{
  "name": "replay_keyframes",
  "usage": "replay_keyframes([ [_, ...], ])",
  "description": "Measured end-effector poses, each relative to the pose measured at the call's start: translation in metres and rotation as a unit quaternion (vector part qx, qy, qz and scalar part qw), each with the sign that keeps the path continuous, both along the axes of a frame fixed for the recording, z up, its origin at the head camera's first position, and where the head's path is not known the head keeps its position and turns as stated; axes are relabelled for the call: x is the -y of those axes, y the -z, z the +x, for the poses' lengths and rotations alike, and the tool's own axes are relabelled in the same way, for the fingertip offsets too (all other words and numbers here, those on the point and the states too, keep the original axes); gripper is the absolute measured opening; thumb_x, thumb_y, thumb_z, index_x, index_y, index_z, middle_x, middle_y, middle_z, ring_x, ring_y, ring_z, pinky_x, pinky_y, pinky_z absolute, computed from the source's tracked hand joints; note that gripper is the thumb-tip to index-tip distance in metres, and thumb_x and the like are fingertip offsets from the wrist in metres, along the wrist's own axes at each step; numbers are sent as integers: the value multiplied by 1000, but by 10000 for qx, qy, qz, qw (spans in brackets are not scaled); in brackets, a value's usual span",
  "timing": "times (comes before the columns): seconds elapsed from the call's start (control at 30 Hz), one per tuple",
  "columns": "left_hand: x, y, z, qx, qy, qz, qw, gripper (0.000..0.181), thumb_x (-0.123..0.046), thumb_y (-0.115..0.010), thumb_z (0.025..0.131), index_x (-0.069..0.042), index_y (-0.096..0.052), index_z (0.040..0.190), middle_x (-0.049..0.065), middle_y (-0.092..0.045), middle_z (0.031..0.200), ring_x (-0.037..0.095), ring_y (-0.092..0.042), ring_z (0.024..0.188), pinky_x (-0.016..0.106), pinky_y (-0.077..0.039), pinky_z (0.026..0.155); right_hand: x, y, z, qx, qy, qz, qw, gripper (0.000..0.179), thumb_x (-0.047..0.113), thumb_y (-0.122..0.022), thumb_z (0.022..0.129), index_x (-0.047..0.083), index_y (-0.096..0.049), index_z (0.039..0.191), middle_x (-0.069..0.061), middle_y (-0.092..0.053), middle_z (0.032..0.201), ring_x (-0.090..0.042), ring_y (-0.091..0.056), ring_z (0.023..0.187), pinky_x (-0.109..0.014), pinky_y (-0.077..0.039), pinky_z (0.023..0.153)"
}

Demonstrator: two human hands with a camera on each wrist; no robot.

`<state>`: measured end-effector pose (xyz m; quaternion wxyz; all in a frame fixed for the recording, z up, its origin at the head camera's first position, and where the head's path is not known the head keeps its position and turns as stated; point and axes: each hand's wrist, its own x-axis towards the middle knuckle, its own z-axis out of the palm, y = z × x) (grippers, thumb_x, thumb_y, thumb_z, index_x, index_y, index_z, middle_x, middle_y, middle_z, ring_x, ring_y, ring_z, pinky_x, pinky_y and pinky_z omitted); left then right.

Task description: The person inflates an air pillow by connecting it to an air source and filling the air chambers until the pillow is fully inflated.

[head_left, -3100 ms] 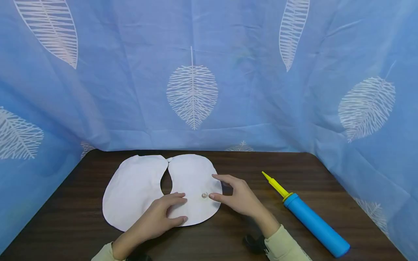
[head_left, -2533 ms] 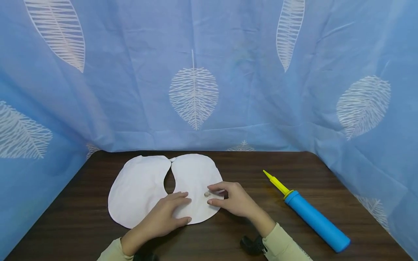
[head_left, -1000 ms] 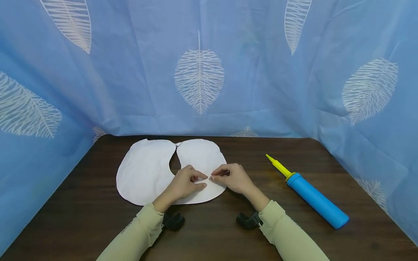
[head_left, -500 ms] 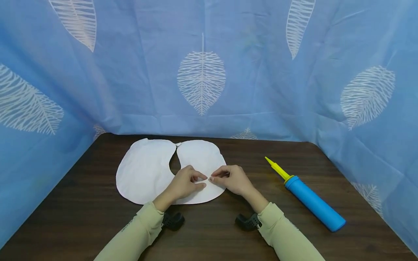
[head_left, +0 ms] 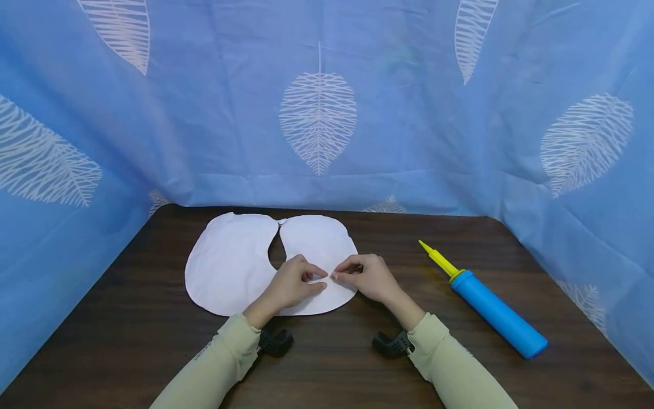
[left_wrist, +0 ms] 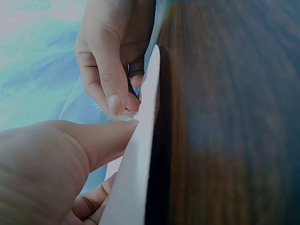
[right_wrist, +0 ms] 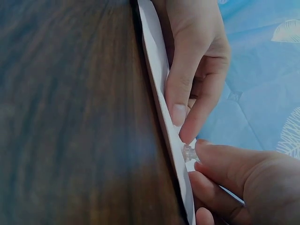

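Note:
A flat white U-shaped neck pillow (head_left: 225,267), looking deflated, lies on the dark wood table with its rounded opening in the middle. On its right half stands a small clear plastic valve (right_wrist: 188,153). The right hand (head_left: 372,278) pinches this valve between thumb and index finger, as the right wrist view shows. Close beside it, the left hand (head_left: 294,282) rests its thumb and index fingertips on the white fabric, the two held apart. In the left wrist view the right hand (left_wrist: 110,61) comes down onto the valve from above.
A hand pump (head_left: 498,312) with a blue barrel and yellow nozzle lies slantwise on the table's right side. Blue cloth (head_left: 230,113) with white leaf prints hangs behind and around the table (head_left: 327,369). Black wrist devices (head_left: 392,344) hang below both sleeves.
The left hand has moved right to the valve's side. The right hand, earlier spread beside the valve, has come in and pinched it. The head view has shifted; the pump has stayed put.

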<state>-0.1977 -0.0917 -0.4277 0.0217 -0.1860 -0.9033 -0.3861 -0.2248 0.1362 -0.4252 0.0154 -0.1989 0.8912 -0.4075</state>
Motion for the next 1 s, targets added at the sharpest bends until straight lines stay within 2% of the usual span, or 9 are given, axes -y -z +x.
replay_keyframes([
  [0.4, -1, 3, 2, 19, -99, 82, 9999, 18, -15, -85, 91, -10, -86, 109, 5, -60, 86, 12, -49, 75, 25, -42, 67, 2, 2, 1, -131, -204, -81, 9997, 11, 27, -85, 94, 16, -85, 97, 1, -81, 91, -10, -68, 79, -27, -58, 74],
  [0.57, -2, 2, 3, -19, -51, 137, 9999, 18, -14, -85, 91, -10, -86, 108, 5, -60, 86, 13, -49, 75, 26, -42, 67, 2, 1, 2, -290, -167, -83, 9994, 9, 25, -84, 95, 16, -85, 96, 1, -80, 89, -10, -66, 78, -26, -56, 72],
  [0.8, -5, 5, 5, 104, -44, 217, 9997, 19, -17, -86, 91, -11, -87, 109, 3, -59, 87, 13, -50, 76, 25, -43, 67, -1, 2, 6, -278, -122, -14, 9995, 6, 22, -84, 95, 16, -85, 96, 1, -80, 92, -10, -66, 79, -25, -56, 71],
  [1.0, -5, 2, 4, -131, 55, 95, 9999, 22, -19, -88, 89, -10, -86, 109, 3, -59, 84, 11, -48, 73, 24, -41, 65, 1, 2, 6, -368, -86, -29, 9993, 5, 22, -83, 95, 17, -86, 96, 3, -80, 92, -8, -66, 81, -24, -57, 74],
])
